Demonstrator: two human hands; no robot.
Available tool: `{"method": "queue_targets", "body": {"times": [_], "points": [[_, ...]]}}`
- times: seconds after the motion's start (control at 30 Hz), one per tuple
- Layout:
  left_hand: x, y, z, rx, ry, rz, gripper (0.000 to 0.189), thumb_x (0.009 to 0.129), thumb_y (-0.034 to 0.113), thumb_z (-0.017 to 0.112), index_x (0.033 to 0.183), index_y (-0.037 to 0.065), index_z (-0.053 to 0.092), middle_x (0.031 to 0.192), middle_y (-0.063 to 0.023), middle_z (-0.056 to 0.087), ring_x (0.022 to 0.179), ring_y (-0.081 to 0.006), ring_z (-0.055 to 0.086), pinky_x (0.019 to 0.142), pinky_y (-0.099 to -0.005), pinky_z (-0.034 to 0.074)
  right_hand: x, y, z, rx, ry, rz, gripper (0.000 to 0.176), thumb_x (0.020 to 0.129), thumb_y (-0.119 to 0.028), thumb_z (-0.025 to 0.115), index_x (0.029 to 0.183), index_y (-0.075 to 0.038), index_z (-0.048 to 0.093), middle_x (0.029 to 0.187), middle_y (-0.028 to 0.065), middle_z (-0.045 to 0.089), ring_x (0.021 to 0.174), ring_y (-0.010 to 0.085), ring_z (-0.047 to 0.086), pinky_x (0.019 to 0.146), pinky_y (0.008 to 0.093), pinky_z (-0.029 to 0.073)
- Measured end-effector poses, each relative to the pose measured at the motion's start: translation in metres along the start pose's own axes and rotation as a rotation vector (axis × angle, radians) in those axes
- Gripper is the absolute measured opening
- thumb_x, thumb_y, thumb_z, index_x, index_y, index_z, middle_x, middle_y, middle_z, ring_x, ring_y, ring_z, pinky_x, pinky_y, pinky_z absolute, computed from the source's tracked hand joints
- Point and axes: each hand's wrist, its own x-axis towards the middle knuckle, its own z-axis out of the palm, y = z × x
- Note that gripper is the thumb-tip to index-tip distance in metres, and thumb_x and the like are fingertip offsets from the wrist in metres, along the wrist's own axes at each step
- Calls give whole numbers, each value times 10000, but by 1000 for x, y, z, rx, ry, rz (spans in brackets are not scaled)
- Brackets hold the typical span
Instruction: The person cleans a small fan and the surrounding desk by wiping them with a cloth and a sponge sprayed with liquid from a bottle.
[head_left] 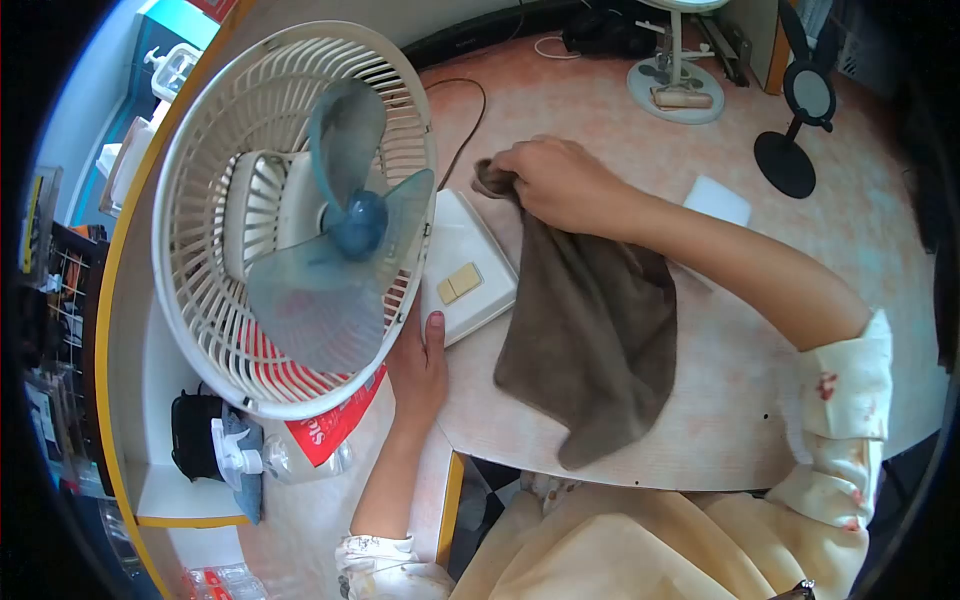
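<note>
A desk fan [210, 130] with its front grille off shows its translucent blue blades [345, 310] and white rear cage. Its white base [488, 318], with two cream buttons, sits on the desk to the right of the cage. My left hand [420, 365] is closed on the fan low beside the base, thumb up, the other fingers hidden behind the cage. My right hand [560, 185] grips a brown cloth [590, 340] by its bunched top, just right of the base. The cloth's lower part hangs down over the desk toward its front edge.
On the desk [720, 380] a white item [717, 201] lies partly under my right forearm. A black stand mirror [785, 165] and a white round stand [640, 95] stand at the back right. A red packet [335, 425] and a black pouch [195, 435] lie at the left.
</note>
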Motion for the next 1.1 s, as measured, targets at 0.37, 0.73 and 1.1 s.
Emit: {"method": "queue_targets", "body": {"times": [0.37,0.73,1.1], "points": [[0,-2,-5,-176,-87,-12,814,793,418,729,1423,38,380,1395,-241,439,1314,-365,407,1081,-437,319,-88,-39,25,152,-112,-15,403,783,56,481,1155,-12,619,1292,207,542,1067,369,594,926,393,481],[-7,-56,19,-1299,26,-580,657,933,388,561,1368,-73,389,1364,-135,472,1261,-249,443,1101,-328,266,-81,-62,71,-100,87,-467,389,722,16,543,1102,7,628,1153,145,614,1109,283,575,971,382,459],[1,-17,-14,-232,-217,-80,828,832,519,652,1402,-17,380,1399,-257,418,1333,-362,371,1075,-417,320,29,41,-11,-187,520,4,270,821,15,460,1000,6,661,937,208,667,872,334,653,787,383,498]]}}
